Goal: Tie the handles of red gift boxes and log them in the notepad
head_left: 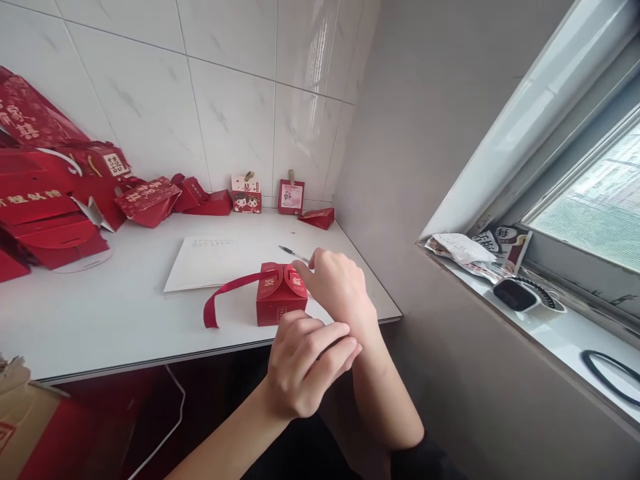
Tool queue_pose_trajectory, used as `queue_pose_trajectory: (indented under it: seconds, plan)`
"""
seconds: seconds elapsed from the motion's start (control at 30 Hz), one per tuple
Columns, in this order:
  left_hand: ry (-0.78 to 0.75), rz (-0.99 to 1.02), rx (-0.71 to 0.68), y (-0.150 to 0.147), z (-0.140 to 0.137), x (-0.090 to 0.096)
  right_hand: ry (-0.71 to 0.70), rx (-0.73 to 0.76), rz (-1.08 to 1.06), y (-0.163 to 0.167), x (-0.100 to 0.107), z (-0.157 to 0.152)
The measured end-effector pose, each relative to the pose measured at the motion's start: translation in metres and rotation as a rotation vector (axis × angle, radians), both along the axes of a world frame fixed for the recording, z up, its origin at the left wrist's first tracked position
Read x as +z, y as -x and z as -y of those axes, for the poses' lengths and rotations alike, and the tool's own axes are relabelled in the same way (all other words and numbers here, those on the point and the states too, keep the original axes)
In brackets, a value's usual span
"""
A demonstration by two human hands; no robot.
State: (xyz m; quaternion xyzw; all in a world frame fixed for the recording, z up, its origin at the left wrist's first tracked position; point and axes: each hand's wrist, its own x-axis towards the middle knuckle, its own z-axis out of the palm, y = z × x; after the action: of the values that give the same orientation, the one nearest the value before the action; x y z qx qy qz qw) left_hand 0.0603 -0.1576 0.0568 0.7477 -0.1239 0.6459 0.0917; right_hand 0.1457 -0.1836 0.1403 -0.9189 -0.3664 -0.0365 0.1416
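A small red gift box (pixel 281 293) with gold lettering and rounded interlocking top flaps stands near the table's front edge. From its top a red ribbon (pixel 225 291) trails left onto the table. My left hand (pixel 306 363) is in front of the box, its bent fingers apart and resting across my right wrist. My right hand (pixel 341 281) hangs bent at the wrist just right of the box, with the thumb apart from the index finger near a flap. The other right fingers are mostly hidden, and whether the thumb touches the box cannot be told.
White paper (pixel 197 263) lies behind the ribbon, and a pen (pixel 293 252) behind the box. Red boxes (pixel 55 237) crowd the table's left; smaller ones, including a cartoon box (pixel 247 195), line the wall. The windowsill at right holds packets (pixel 465 253) and a watch (pixel 517 295).
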Motion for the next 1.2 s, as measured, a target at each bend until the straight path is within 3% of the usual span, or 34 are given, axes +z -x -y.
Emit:
queue_pose_trajectory:
  seconds: [1.2]
  plan:
    - [0.044, -0.02, 0.079, 0.012, -0.003, 0.002, 0.019, 0.01, 0.04, 0.01, -0.006, -0.014]
